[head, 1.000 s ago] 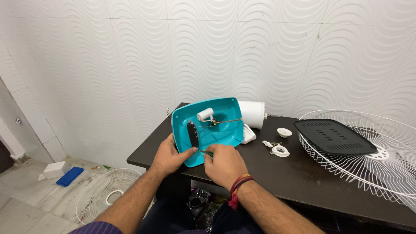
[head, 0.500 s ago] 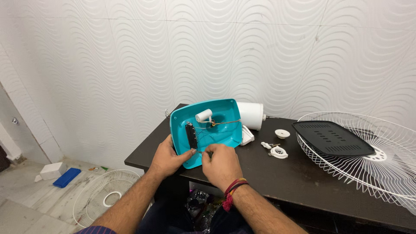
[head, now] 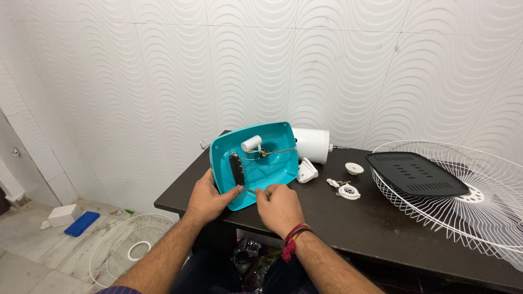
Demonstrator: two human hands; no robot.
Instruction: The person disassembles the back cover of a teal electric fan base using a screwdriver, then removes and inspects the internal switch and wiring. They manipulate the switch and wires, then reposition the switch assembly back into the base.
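Observation:
A teal plastic fan base shell (head: 272,163) stands tilted on the dark table (head: 381,228), its hollow inside facing me. Inside it are a black switch strip (head: 237,169), a white cylinder part (head: 251,144) and thin wires (head: 272,152). My left hand (head: 210,196) grips the shell's lower left edge, thumb by the switch strip. My right hand (head: 279,206) pinches a thin metal tool (head: 249,190) whose tip points at the strip's lower end. A red thread band circles my right wrist.
A white motor housing (head: 311,145) lies behind the shell. Small white parts (head: 348,190) and a round cap (head: 354,168) lie mid-table. A white wire fan guard (head: 479,196) with a black panel (head: 417,174) on it is at right. Another guard (head: 128,251) lies on the floor.
Both hands and the teal shell keep the same hold; my view has shifted slightly, and the right hand's tool stays at the switch strip.

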